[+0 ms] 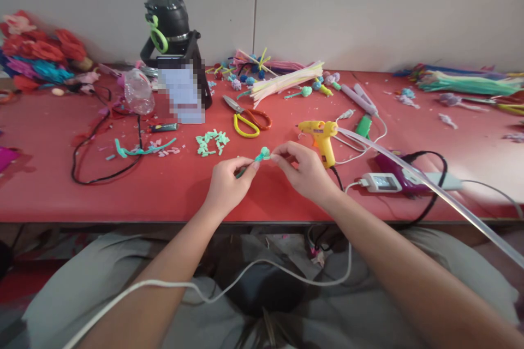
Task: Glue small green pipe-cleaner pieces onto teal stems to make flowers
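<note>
A small mint-green fuzzy piece (264, 154) is held between my two hands above the front of the red table. My left hand (232, 179) pinches its stem between thumb and fingers. My right hand (301, 169) has thumb and forefinger together at the right side of the piece. Short green cut bits (213, 142) lie in a loose heap beyond my left hand. Just behind the hands are scissors (246, 119) with one yellow and one orange handle. To the right of them lies a yellow glue gun (323, 139) with a long clear glue stick.
A phone (183, 92) leans on a black stand by a black bottle (167, 19). Pale stems (286, 83) lie at the back. On the right are a flat iron (358, 99), a purple power strip (409, 174) and cables. A white cable crosses my lap.
</note>
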A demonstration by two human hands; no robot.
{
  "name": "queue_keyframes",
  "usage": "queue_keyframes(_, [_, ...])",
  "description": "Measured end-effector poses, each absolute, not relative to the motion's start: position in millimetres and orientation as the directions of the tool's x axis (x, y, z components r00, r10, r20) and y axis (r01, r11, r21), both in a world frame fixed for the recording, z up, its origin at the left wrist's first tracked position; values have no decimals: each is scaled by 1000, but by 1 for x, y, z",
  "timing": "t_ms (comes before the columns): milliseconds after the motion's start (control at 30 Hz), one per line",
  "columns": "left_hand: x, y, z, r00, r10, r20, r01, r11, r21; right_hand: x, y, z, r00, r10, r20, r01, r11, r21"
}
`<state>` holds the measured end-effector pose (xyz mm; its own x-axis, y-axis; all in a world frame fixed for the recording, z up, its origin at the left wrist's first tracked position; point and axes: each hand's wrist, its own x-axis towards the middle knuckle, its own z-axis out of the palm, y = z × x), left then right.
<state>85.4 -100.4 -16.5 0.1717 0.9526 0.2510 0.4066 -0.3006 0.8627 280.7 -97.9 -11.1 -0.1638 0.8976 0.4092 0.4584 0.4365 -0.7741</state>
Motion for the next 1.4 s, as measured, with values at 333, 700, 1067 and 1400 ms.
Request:
queue_keyframes(333, [85,-102,-17,178,949,259,433,-312,846,280,-97,-11,-169,871,461,521,476,-708])
queue_keyframes(700, [85,-102,-16,197,943,270,451,-331,829,281,-96,-12,-162,863,478,564,479,-673])
queue_keyframes(1067, [85,-102,-16,194,943,272,436,-331,837,278,-97,-14,-98,872,479,549,449,-705])
queue_keyframes(1400, [86,-102,-13,211,950,231,391,-298,871,284,-98,-12,-80,967,243,170,253,-952])
